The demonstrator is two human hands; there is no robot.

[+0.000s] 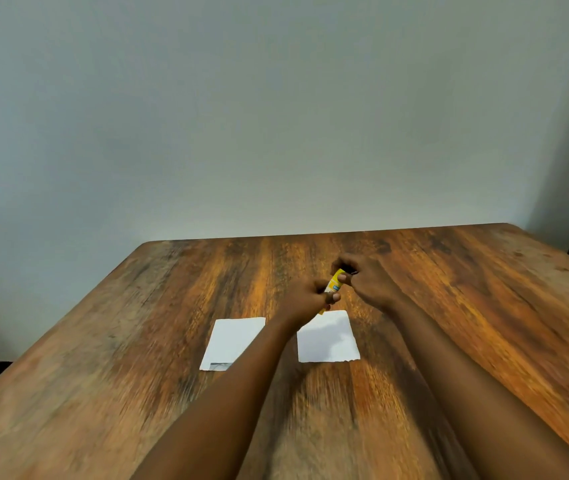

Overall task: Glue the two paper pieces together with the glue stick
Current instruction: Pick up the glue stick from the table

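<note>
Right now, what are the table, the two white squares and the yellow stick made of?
Table: looks like wood or wood-look laminate, streaky brown grain. Left square and right square: thin white paper, matte, one ragged edge. Glue stick: likely plastic, with a yellow label.

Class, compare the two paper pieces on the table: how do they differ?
The left paper piece shows a grey printed patch at its near edge; the right paper piece looks plain white. The left one is partly covered by a forearm; the right one has a ragged near edge. Both lie flat and apart on the wooden table.
</note>
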